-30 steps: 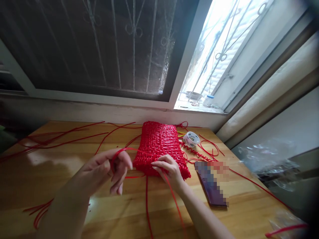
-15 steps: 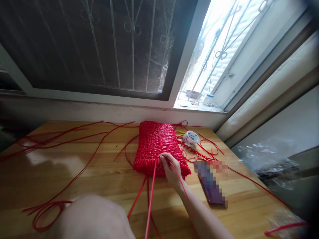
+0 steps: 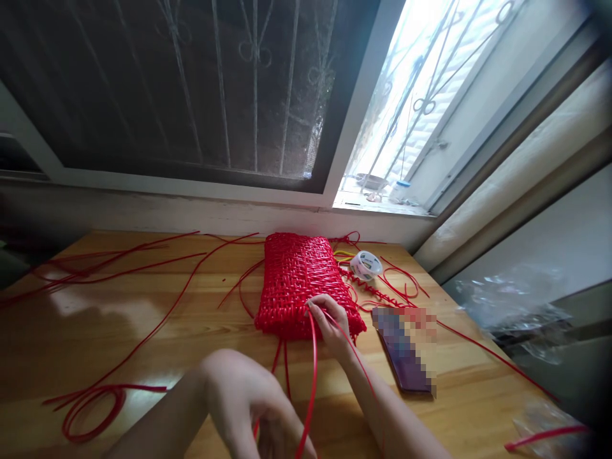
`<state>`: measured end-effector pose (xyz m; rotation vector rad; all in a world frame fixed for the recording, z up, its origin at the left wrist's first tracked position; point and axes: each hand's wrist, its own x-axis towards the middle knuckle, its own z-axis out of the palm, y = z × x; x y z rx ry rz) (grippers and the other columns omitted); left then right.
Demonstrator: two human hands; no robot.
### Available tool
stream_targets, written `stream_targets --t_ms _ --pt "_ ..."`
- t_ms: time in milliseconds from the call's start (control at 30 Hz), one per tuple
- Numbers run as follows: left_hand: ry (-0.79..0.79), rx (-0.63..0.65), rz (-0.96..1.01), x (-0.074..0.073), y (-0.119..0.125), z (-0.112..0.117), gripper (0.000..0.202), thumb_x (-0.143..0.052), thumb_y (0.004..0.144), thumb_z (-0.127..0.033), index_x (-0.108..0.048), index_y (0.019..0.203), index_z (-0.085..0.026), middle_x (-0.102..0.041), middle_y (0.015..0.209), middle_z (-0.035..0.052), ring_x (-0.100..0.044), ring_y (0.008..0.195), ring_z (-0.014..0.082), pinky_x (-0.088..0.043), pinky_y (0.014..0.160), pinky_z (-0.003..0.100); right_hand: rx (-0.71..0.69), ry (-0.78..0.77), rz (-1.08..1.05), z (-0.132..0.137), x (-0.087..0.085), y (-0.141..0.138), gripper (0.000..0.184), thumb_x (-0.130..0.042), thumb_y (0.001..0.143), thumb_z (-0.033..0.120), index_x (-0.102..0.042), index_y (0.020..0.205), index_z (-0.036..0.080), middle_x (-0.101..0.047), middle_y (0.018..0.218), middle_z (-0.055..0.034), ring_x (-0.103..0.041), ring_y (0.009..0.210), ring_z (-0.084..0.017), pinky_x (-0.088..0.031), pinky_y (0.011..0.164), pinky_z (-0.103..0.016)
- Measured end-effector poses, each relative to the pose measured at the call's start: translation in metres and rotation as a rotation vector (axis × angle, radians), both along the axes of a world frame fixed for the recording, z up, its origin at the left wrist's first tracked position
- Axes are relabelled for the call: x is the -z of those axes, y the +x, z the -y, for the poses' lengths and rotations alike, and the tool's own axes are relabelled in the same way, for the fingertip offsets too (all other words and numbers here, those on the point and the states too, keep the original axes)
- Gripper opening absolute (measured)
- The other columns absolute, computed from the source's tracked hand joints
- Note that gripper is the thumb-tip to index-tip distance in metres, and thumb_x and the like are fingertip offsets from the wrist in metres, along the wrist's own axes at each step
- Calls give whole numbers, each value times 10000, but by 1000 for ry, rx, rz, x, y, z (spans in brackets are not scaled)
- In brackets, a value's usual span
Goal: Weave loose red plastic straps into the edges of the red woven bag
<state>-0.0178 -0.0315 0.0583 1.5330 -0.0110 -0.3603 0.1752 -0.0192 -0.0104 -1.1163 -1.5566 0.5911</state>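
Red strand [image 3: 315, 358] runs nearward from woven piece [image 3: 300, 274] toward left hand [image 3: 251, 408].

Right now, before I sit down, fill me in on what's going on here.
A person works on a cushion-shaped red woven piece on the wooden table. The right hand has its grip on a red strand at the weave's near part. The left hand is curled low in front; its hold is unclear. Loose red cords lie around, with a tape roll to the right.
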Motion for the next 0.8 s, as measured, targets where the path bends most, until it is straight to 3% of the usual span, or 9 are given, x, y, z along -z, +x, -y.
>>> stream_targets --t_ms 100,200,300,367,467,667,800 --pt "-259 21 -193 -5 -1 -15 838 -672 470 -566 -459 1211 -238 -612 694 0 -587 499 207 -471 526 349 3 -18 -23 0 0 0 94 -491 802 252 -559 797 187 -570 730 -5 -530 668 -122 -426 613 -236" --pt "-427 4 -200 2 -3 -24 912 -750 370 -494 -486 1186 -185 -645 842 52 -641 686 251 -469 657 372 -16 -45 -37 1 1 -1 92 -478 804 240 -537 858 195 -556 741 -5 -526 659 -120 -425 604 -238" --pt "-541 -300 -132 17 -1 -27 814 -692 474 -544 -515 1143 -115 -647 908 114 -641 781 250 -451 726 343 -19 -40 -51 2 1 -2 137 -467 794 214 -487 930 205 -516 679 17 -493 587 -106 -408 546 -226" --pt "-597 -572 -84 29 4 -29 630 -552 639 -576 -570 1043 -93 -655 861 133 -646 736 216 -458 690 299 -18 -18 -46 4 1 -3 165 -466 775 185 -458 938 212 -477 630 38 -458 536 -96 -385 502 -213" --pt "-718 -842 -40 43 18 -27 554 -382 760 -568 -606 884 -78 -651 789 132 -631 682 171 -462 636 252 -16 58 -5 7 -1 -7 189 -464 738 137 -437 908 216 -449 626 44 -445 525 -89 -380 493 -207" --pt "-1063 -1126 31 51 52 -8 504 -417 755 -552 -605 717 -87 -609 598 53 -572 525 105 -459 550 196 -48 105 74 11 -1 -12 287 -441 710 113 -392 970 222 -453 641 41 -435 488 -83 -370 452 -201" --pt "-1269 -1370 180 65 63 -4 300 -545 749 -405 -603 787 -114 -621 633 28 -578 555 99 -471 548 188 -47 222 307 11 -5 -8 350 -471 675 119 -403 1004 218 -489 651 27 -476 549 -113 -412 534 -241"
